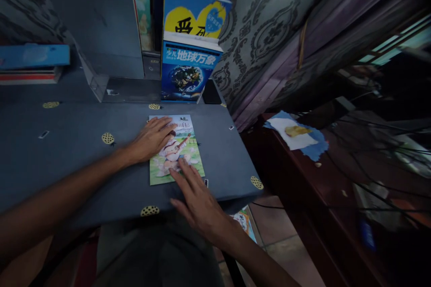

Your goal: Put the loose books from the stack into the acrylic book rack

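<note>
A thin booklet (173, 148) with a drawn guitar player on its cover lies flat on the grey-blue tablecloth (77, 161). My left hand (151, 139) rests on the booklet's upper left part, its fingers stretched toward the title and covering part of it. Over the lower right part lie the fingertips of my right hand (197, 197), fingers spread, thumb off the booklet near the table's front edge. Neither hand grips anything.
Behind the booklet stands a blue book with a globe (186, 74), other books rising behind it. A dark phone-like object (212, 92) is beside them. At left are a grey metal stand (117, 31) and stacked books (30, 56). A dark red cabinet (303, 179) stands right.
</note>
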The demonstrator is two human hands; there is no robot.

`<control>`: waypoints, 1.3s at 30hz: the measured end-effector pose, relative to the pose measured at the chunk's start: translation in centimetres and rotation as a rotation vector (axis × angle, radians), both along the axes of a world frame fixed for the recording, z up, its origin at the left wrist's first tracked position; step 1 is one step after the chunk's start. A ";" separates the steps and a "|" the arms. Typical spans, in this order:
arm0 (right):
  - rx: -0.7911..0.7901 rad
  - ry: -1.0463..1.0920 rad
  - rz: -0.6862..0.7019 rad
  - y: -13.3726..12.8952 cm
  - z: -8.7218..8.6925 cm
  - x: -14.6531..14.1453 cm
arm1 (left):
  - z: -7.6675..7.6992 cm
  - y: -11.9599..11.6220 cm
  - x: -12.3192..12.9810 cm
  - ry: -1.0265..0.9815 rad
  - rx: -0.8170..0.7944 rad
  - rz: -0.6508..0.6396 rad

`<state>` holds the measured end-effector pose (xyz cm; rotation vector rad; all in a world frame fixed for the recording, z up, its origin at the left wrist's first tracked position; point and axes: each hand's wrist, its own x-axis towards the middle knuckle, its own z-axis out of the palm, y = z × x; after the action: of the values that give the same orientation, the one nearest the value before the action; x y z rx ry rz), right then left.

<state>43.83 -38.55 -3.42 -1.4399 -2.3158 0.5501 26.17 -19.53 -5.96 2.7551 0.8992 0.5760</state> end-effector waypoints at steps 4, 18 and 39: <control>0.033 0.001 -0.069 -0.4 -0.5 1.7 | -0.1 -0.2 -0.1 -0.006 0.002 0.028; 0.048 -0.034 -0.131 9.1 -1.9 3.9 | -0.3 -0.7 -0.2 -0.056 -0.009 0.144; 0.208 -0.013 -0.266 17.4 -3.2 2.9 | 2.6 -0.1 -1.0 0.095 -0.034 0.392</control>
<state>46.78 -21.17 -6.61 -1.6151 -2.0738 0.2181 25.14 -19.60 -3.34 2.6048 1.4730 0.4843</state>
